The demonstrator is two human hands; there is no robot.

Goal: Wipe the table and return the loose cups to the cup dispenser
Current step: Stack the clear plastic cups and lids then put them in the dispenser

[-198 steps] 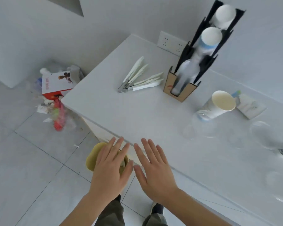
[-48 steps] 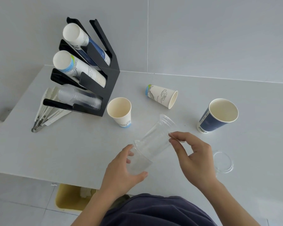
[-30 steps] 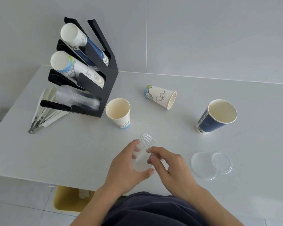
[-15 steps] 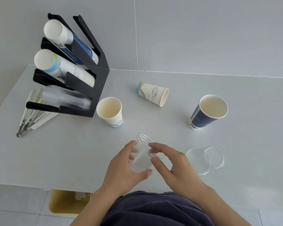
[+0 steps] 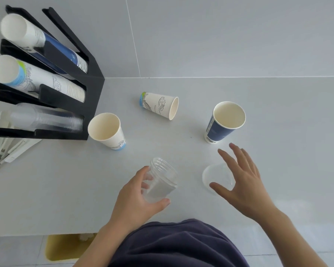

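1. The left hand (image 5: 137, 197) is wrapped around a stack of clear cups (image 5: 161, 181), thumb under the base and fingers round the far side. The stack is tilted, its ribbed mouth pointing up and away from the person.
2. The right hand (image 5: 241, 182) is spread wide with nothing in it, palm down over a clear cup (image 5: 215, 175) lying on the table (image 5: 287, 151). The thumb tip lies at the cup's near edge and the fingers reach past its far side; whether any of them touches it cannot be told.
3. Just beyond the right fingertips a blue cup (image 5: 223, 125) stands upright, mouth up.
4. Beyond the left hand, a white cup (image 5: 108, 132) stands upright just beside the dispenser's corner.
5. Farther out, between the two hands' lines of reach, a printed cup (image 5: 158, 107) lies on its side, mouth toward the right.
6. The dispenser (image 5: 75, 89) sits well off to the left of the left hand, against the wall. Its three sloped slots hold blue cups on top, printed cups in the middle and clear cups at the bottom.
7. White tongs (image 5: 4, 151) lie beside the dispenser, at the far left.
8. Below the table edge, left of the left forearm, a yellow bin (image 5: 66, 247) shows on the floor.
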